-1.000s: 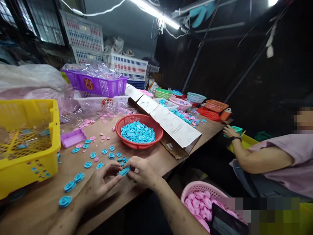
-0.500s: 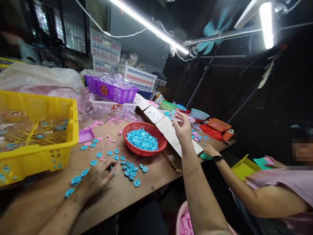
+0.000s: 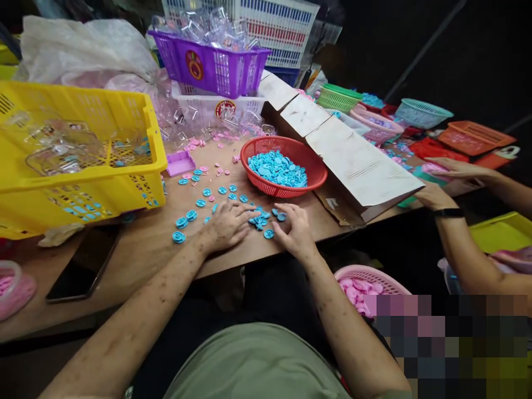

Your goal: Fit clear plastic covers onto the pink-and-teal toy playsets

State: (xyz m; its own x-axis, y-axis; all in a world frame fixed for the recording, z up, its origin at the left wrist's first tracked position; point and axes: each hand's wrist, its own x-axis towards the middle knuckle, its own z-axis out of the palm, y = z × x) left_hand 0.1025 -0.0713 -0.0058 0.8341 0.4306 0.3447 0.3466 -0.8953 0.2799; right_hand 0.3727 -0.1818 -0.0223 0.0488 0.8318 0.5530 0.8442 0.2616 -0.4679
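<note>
My left hand point(image 3: 226, 224) lies palm down on the wooden table point(image 3: 141, 249), fingers stretched toward a small heap of blue plastic discs point(image 3: 260, 217). My right hand point(image 3: 293, 230) rests just right of that heap, fingers spread and tips touching the discs. Neither hand grips anything. More blue discs point(image 3: 195, 202) are scattered to the left. A red basket point(image 3: 286, 188) full of blue discs stands just behind the hands.
A yellow crate point(image 3: 83, 188) sits at the left, purple point(image 3: 208, 72) and white baskets behind. A phone point(image 3: 81, 271) lies near the table's front edge. A pink basket point(image 3: 366, 277) of pink pieces is below the table. Another person's arms point(image 3: 457, 221) reach in from the right.
My right hand has come down from the raised reach over the cardboard to the disc heap. My left hand has slid right. The view has tipped downward.
</note>
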